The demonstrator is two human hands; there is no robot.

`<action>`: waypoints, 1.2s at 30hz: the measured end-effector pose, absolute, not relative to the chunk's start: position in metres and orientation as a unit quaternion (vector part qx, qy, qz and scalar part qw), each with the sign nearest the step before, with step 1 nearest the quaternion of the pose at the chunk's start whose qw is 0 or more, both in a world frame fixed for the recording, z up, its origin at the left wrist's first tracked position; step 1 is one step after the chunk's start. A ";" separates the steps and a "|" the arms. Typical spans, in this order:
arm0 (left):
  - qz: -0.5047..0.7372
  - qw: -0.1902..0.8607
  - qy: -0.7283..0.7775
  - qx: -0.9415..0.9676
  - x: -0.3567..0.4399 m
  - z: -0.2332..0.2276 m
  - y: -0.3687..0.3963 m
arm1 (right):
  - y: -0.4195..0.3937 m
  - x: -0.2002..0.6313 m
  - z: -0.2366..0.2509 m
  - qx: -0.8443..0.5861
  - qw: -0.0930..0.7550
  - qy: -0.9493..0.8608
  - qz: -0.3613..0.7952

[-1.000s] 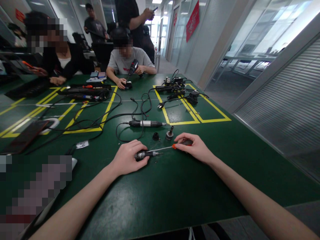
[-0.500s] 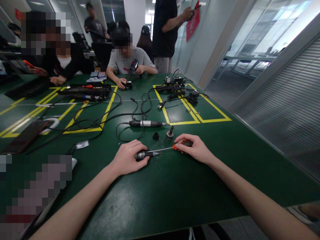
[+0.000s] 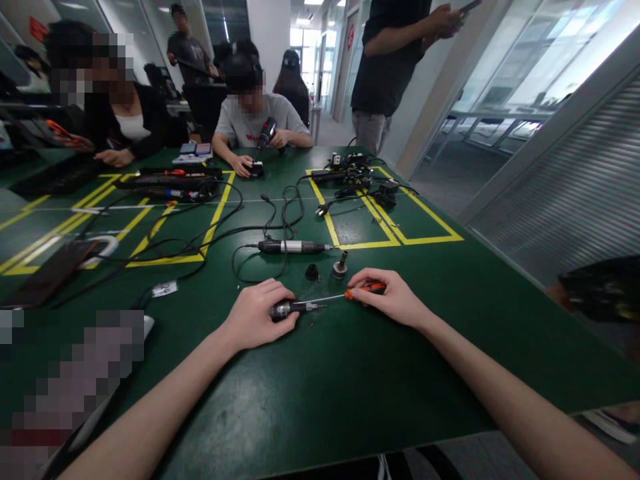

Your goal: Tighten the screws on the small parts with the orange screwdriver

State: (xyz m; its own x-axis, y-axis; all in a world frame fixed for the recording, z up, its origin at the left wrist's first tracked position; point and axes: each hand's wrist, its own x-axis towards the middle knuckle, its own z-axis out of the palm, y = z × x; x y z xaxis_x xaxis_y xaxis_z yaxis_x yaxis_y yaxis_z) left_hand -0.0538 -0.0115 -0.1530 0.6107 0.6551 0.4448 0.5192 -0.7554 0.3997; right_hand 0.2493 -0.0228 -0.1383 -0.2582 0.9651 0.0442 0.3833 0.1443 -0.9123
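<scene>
My left hand [image 3: 261, 313] is closed around a black cylindrical tool body [image 3: 283, 311], which lies low over the table with its thin metal tip pointing right. In my right hand [image 3: 393, 300] is a screwdriver [image 3: 367, 291] with an orange and black handle. Its long shaft runs left to the tool body near my left fingers; the exact contact point is too small to make out. Just beyond my hands stand a small black cap [image 3: 312, 272] and a metal fitting with an upright stem [image 3: 339, 266].
An electric screwdriver [image 3: 295, 247] with a cord lies beyond the small parts. Cables and tools [image 3: 350, 177] are piled at the back right. A phone [image 3: 50, 270] rests at the left. Across the green table [image 3: 320, 400], a co-worker [image 3: 260, 120] holds a power drill [image 3: 267, 133].
The screwdriver handle has turned, showing more orange. My hands stay in place. The standing person behind has moved right, and another person has come into view at the right edge.
</scene>
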 end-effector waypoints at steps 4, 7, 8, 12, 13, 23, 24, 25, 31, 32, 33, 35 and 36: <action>0.291 0.118 0.329 0.891 -0.054 -0.152 -0.011 | -0.024 0.250 -0.135 -0.494 0.325 -0.681 0.432; 0.289 0.116 0.329 0.891 -0.054 -0.153 -0.011 | -0.024 0.250 -0.135 -0.492 0.328 -0.664 0.457; 0.289 0.116 0.330 0.891 -0.054 -0.153 -0.011 | -0.024 0.250 -0.135 -0.492 0.333 -0.657 0.464; 0.290 0.113 0.330 0.891 -0.054 -0.153 -0.011 | -0.023 0.250 -0.136 -0.490 0.348 -0.654 0.460; 0.291 0.112 0.329 0.891 -0.054 -0.153 -0.012 | -0.023 0.250 -0.136 -0.490 0.349 -0.654 0.458; 0.290 0.110 0.328 0.892 -0.054 -0.154 -0.012 | -0.024 0.247 -0.137 -0.493 0.359 -0.645 0.460; 0.291 0.110 0.329 0.892 -0.054 -0.154 -0.012 | -0.024 0.247 -0.137 -0.492 0.367 -0.640 0.462; 0.291 0.111 0.329 0.891 -0.054 -0.154 -0.012 | -0.024 0.247 -0.137 -0.493 0.372 -0.635 0.464; 0.294 0.112 0.325 0.892 -0.054 -0.154 -0.011 | -0.024 0.246 -0.138 -0.496 0.362 -0.638 0.465; 0.294 0.112 0.325 0.892 -0.054 -0.154 -0.011 | -0.024 0.246 -0.138 -0.496 0.361 -0.639 0.464; 0.293 0.112 0.326 0.892 -0.054 -0.154 -0.011 | -0.024 0.246 -0.138 -0.496 0.362 -0.638 0.464; 0.292 0.112 0.326 0.892 -0.055 -0.155 -0.011 | -0.024 0.247 -0.137 -0.500 0.366 -0.631 0.467; 0.291 0.112 0.325 0.893 -0.055 -0.155 -0.011 | -0.023 0.247 -0.137 -0.502 0.368 -0.627 0.469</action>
State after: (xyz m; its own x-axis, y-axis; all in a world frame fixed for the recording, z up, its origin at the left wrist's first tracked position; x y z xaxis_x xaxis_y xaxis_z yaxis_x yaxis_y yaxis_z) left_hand -0.0547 -0.0107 -0.1548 0.6189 0.6453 0.4479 0.5152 -0.7639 0.3887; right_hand 0.2471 -0.0234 -0.1368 -0.2248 0.9743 -0.0104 0.2845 0.0555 -0.9571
